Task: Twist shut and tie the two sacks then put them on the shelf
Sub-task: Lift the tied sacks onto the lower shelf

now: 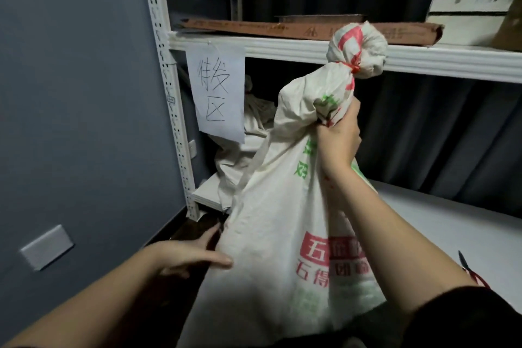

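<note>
The right hand (337, 133) is reaching up with its arm extended and its fingers curling in a tight grip; the left hand (192, 256) is stretching forward, fingers straight.

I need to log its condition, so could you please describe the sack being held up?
The sack is white woven plastic printed with red and green characters. Its neck is twisted and tied with a red tie, leaving a bunched top above. It is upright before the shelf. The right hand grips its neck; the left hand touches its lower side.

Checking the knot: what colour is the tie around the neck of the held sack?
Red; the tie cinches the sack just below its bunched top, head view.
</note>
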The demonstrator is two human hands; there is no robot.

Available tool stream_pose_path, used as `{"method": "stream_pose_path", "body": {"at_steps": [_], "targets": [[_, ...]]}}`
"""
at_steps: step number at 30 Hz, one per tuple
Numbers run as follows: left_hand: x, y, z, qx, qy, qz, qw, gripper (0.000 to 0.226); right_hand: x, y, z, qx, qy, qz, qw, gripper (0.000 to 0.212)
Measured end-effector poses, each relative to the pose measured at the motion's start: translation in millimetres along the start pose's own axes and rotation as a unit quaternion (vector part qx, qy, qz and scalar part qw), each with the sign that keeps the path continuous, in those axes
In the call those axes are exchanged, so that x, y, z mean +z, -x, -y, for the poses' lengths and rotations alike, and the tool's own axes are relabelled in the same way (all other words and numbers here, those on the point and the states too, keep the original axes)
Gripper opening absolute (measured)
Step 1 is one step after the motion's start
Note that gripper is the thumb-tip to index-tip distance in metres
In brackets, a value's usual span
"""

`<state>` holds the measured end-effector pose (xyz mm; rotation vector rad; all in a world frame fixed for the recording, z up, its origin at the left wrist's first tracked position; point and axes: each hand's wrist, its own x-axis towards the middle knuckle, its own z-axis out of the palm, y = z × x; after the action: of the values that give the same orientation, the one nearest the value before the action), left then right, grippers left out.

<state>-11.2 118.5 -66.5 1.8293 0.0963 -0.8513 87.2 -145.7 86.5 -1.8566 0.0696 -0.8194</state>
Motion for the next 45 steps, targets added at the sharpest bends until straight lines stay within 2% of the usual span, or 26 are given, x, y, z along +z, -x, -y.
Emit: {"method": "stream_pose_path", "body": {"at_steps": [2, 4, 5, 7, 9, 12, 17, 20, 23, 26, 30, 33, 35, 37, 40, 43, 45], "targets": [[21.8, -12.8, -21.1, 0.060, -0.026, -0.096, 0.993, 0.129, 7.6, 0.7, 3.3, -0.016, 0.007, 0.004, 1.000, 0.063], [36.6, -42.9, -35.5, 0.114, -0.008, -0.160, 0.980, 0.132, 12.5, -1.0, 7.6, -0.045, 0.016, 0.011, 0.999, 0.066], [42.9, -52.2, -43.3, 0.129, 0.000, -0.196, 0.972, 0.120, 13.6, -3.7, 9.6, -0.056, 0.020, 0.010, 0.998, 0.066], [49.3, -66.0, -62.7, 0.140, -0.028, -0.266, 0.953, 0.079, 13.3, -12.0, 10.5, -0.068, 0.022, 0.004, 0.997, 0.066], [52.2, -81.4, -80.3, 0.138, -0.044, -0.298, 0.943, 0.048, 12.6, -21.2, 6.1, -0.071, 0.016, 0.014, 0.997, 0.064], [58.4, -103.5, -102.6, 0.157, -0.006, -0.327, 0.932, 0.036, 14.2, -40.6, -6.2, -0.075, -0.004, 0.059, 0.995, 0.057], [68.2, -163.4, -127.9, 0.171, 0.177, -0.283, 0.927, 0.034, 22.7, -83.7, -40.2, -0.078, -0.013, 0.119, 0.990, 0.046], [65.9, -205.3, -140.3, 0.172, 0.231, -0.263, 0.921, 0.025, 28.7, -109.4, -69.7, -0.088, -0.006, 0.129, 0.988, 0.048], [53.8, -249.5, -152.3, 0.171, 0.291, -0.261, 0.905, 0.020, 39.8, -131.9, -96.8, -0.121, 0.037, 0.179, 0.976, 0.052], [33.6, -318.9, -148.0, 0.167, 0.352, -0.251, 0.886, 0.028, 62.0, -153.8, -118.8, -0.145, 0.063, 0.217, 0.963, 0.047], [23.4, -332.3, -167.0, 0.155, 0.411, -0.264, 0.859, 0.022, 93.9, -176.7, -147.2, -0.145, 0.057, 0.223, 0.962, 0.045], [21.4, -351.8, -172.6, 0.175, 0.400, -0.257, 0.862, 0.021, 110.7, -194.7, -178.6, -0.096, 0.042, 0.201, 0.974, 0.044], [21.3, -359.0, -178.5, 0.171, 0.412, -0.244, 0.861, 0.023, 119.8, -207.7, -205.2, -0.067, 0.080, 0.193, 0.975, 0.055], [21.6, -363.0, -181.9, 0.173, 0.380, -0.236, 0.877, 0.028, 120.5, -218.6, -223.8, -0.001, 0.090, 0.192, 0.977, 0.063], [20.0, -363.8, -176.5, 0.176, 0.182, -0.291, 0.923, 0.031, 118.6, -233.5, -245.6, 0.109, 0.151, 0.217, 0.958, 0.056], [18.6, -354.4, -157.4, 0.167, -0.054, -0.359, 0.917, 0.024, 128.7, -230.4, -275.1, 0.130, 0.317, 0.305, 0.888, 0.049], [20.8, -346.3, -149.9, 0.157, -0.147, -0.374, 0.902, 0.023, 138.9, -219.4, -295.8, 0.153, 0.328, 0.276, 0.891, 0.052]]}}
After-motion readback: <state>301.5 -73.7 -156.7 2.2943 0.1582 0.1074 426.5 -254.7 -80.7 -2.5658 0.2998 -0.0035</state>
